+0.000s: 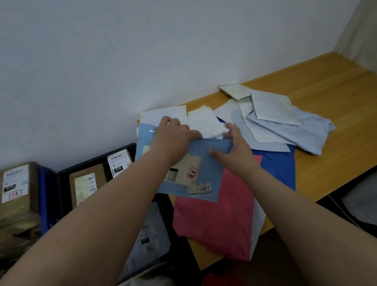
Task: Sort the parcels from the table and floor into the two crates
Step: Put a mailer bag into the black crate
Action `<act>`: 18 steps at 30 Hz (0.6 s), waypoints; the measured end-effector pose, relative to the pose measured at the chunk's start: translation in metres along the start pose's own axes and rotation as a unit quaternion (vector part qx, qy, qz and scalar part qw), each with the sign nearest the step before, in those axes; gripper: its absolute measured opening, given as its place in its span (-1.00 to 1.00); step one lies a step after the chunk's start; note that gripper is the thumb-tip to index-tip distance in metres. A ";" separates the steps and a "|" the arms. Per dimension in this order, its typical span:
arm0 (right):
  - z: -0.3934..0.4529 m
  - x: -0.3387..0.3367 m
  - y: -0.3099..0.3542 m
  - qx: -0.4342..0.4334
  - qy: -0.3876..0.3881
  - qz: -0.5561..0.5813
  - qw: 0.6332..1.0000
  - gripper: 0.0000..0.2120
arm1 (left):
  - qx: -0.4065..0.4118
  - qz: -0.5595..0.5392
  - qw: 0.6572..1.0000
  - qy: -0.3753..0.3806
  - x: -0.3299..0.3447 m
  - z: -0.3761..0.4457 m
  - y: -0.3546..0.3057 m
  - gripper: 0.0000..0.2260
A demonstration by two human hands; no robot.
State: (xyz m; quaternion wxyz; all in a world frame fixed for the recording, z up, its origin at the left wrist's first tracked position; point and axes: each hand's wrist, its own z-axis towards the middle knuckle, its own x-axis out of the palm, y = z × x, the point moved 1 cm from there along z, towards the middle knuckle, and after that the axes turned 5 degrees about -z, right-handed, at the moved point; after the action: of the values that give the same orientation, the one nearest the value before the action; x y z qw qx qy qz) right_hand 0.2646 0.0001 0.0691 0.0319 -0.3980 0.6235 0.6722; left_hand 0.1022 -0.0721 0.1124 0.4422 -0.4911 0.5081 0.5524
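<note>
Reaching across a wooden worktop (344,98) set into a white-walled corner, a person works through a spread of soft mail parcels. Beside the worktop's left end stand two crates: a blue crate (46,200) stacked with brown cardboard boxes (12,192), and a dark crate (94,161) holding labelled boxes and a pale bag. On the worktop, a pink parcel (219,222) hangs over the front edge, with a dark blue parcel (279,167) just beside it and a loose heap of pale blue and white parcels (283,120) behind. Lying over the pink one is a light blue parcel (199,163) bearing a beige label. The left hand (174,142) grips this parcel's upper edge, fingers curled over it. The right hand (234,151) rests on its right side with fingers extended, the fingertips touching a white parcel (204,121) beyond.
</note>
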 end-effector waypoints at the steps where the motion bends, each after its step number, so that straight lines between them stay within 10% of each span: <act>1: -0.001 0.003 0.002 -0.003 0.033 0.009 0.999 -0.51 | 0.019 0.006 1.000 -0.001 -0.002 0.001 -0.004 -0.62; 5: -0.006 0.002 -0.002 0.043 -0.028 0.107 0.993 -0.90 | -0.097 -0.107 0.983 -0.111 0.000 -0.001 -0.004 -0.51; 11: -0.007 -0.008 -0.003 0.144 -0.138 0.397 0.896 -0.89 | -0.287 -0.499 0.810 -0.115 0.014 -0.017 -0.001 -0.12; 14: -0.005 -0.006 0.002 0.137 -0.135 0.446 0.874 -0.93 | -0.289 -0.604 0.734 -0.113 0.018 -0.020 -0.011 -0.20; 18: -0.005 -0.001 0.005 0.133 -0.120 0.492 0.852 -0.93 | -0.275 -0.609 0.722 -0.176 0.012 -0.021 -0.017 -0.45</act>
State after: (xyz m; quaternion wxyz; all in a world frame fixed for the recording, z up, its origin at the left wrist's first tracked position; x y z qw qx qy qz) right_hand 0.2647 -0.0048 0.0741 -0.1754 0.0524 0.8126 0.5533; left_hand 0.1198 -0.0911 0.0981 0.6107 -0.6886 -0.1621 0.3559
